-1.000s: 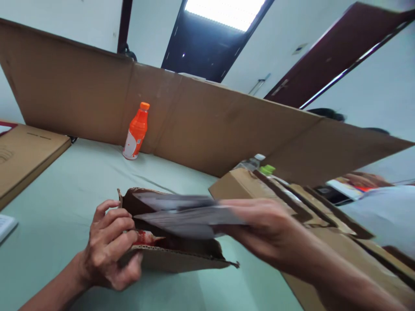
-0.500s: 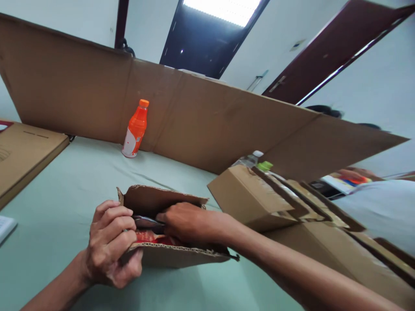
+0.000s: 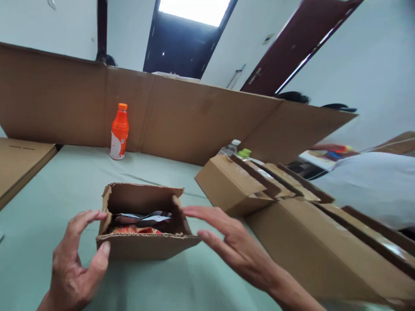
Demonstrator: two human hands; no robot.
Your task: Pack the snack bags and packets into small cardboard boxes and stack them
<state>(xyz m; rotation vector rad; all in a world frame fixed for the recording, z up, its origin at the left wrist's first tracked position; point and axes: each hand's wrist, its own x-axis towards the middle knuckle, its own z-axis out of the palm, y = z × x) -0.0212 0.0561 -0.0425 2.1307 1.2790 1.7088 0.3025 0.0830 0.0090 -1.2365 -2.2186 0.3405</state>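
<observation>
A small open cardboard box [image 3: 145, 244] sits on the pale green table [image 3: 65, 181] in front of me. Inside it lie a dark flat packet and a red printed packet [image 3: 138, 230]. My left hand [image 3: 76, 263] is at the box's left corner, thumb against the front wall, fingers spread and curved, holding nothing. My right hand [image 3: 227, 239] hovers at the box's right side with fingers stretched out, empty.
An orange drink bottle [image 3: 119, 131] stands by a tall cardboard screen [image 3: 194, 121] at the back. Several cardboard boxes [image 3: 233, 185] lie to the right, bottle caps behind them. Another flat carton [image 3: 19, 164] lies at the left. Another person's white sleeve [image 3: 366, 185] is at the right.
My right hand pushed the dark packet into the box, then drew out and opened beside it. My left hand let go of the box's flap and opened.
</observation>
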